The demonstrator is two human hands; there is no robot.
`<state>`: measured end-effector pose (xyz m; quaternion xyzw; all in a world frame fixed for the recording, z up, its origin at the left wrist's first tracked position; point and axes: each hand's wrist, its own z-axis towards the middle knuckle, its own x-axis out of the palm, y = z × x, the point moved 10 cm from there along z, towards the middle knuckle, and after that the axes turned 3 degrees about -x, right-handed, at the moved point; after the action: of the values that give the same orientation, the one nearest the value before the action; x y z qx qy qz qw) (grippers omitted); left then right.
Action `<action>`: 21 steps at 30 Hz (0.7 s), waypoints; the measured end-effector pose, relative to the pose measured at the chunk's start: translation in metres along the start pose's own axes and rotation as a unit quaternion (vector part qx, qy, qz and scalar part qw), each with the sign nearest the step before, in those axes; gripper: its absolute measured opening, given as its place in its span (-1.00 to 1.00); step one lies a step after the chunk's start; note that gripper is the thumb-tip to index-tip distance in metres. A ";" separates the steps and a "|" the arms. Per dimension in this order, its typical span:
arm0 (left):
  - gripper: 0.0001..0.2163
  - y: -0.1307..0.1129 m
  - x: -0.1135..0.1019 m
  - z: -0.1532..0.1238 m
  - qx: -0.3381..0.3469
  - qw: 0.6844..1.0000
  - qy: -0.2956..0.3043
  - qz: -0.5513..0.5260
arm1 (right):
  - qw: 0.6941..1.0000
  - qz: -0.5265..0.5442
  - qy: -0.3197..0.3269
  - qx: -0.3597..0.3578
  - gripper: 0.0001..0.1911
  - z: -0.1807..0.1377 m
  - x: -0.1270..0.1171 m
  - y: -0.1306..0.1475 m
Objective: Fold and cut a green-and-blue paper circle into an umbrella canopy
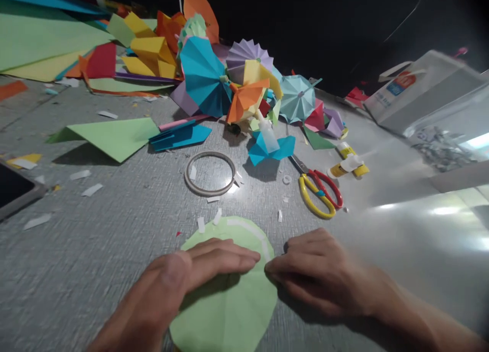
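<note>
A round piece of light green paper (233,306) with faint radiating creases lies on the grey table in front of me. Along its upper right edge curves a white strip of tape (250,227). My left hand (191,270) rests across the paper, fingers stretched out, fingertips near the strip. At the paper's right edge, my right hand (324,270) is closed, its fingertips pinching the lower end of the strip. Two small white scraps (201,224) touch the paper's top edge. Beyond it lies a tape roll (211,173).
Scissors (321,191) with red and yellow handles lie at the right, near glue sticks (349,161). A glue bottle (268,135) rests on blue folded paper. Colourful paper shapes (204,77) pile up behind. A dark-screened device (17,189) is at left, a white bag (424,92) at right.
</note>
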<state>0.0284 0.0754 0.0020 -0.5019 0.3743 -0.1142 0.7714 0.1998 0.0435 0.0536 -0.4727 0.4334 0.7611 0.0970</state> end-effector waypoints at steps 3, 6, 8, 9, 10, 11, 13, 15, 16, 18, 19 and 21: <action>-0.44 0.002 -0.005 0.008 -0.079 0.995 -0.005 -0.066 | 1.000 0.004 0.005 0.002 -0.84 -0.001 0.001 -0.002; -0.30 -0.008 -0.011 0.022 -0.110 0.983 -0.039 -0.139 | 1.000 0.002 0.013 0.005 -0.82 -0.001 0.003 -0.003; -0.32 -0.016 -0.016 0.030 -0.110 0.977 -0.067 -0.170 | 1.000 -0.002 0.017 0.005 -0.82 -0.002 0.004 -0.003; -0.33 -0.018 -0.018 0.032 -0.113 0.974 -0.083 -0.179 | 1.000 -0.003 0.017 0.004 -0.82 -0.001 0.004 -0.002; -0.33 -0.018 -0.020 0.034 -0.118 0.972 -0.096 -0.177 | 1.000 -0.004 0.017 0.003 -0.82 -0.001 0.003 -0.002; -0.34 -0.020 -0.021 0.035 -0.118 0.974 -0.103 -0.164 | 1.000 -0.005 0.017 0.002 -0.81 -0.001 0.003 -0.001; -0.44 -0.027 -0.019 0.038 -0.085 0.987 -0.090 -0.102 | 1.000 -0.009 0.017 0.001 -0.80 0.000 0.003 -0.001; -0.62 -0.044 -0.009 0.039 -0.005 0.999 -0.051 0.006 | 1.000 -0.019 0.016 -0.008 -0.79 0.000 0.003 0.000; -0.69 -0.053 -0.002 0.037 0.045 0.996 -0.033 0.072 | 0.999 -0.027 0.014 -0.017 -0.78 0.001 0.003 0.001; -0.76 -0.066 0.015 0.030 0.136 0.969 -0.008 0.208 | 0.998 -0.042 0.009 -0.040 -0.77 0.001 0.003 0.004; -0.75 -0.071 0.021 0.025 0.173 0.950 -0.012 0.258 | 0.998 -0.048 0.005 -0.051 -0.76 0.001 0.003 0.005; -0.73 -0.076 0.033 0.018 0.223 0.924 -0.003 0.311 | 0.996 -0.057 -0.004 -0.062 -0.77 0.001 0.003 0.007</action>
<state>0.0786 0.0335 0.0560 -0.1758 0.4744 0.0521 0.8610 0.1940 0.0392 0.0550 -0.4988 0.3571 0.7817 0.1124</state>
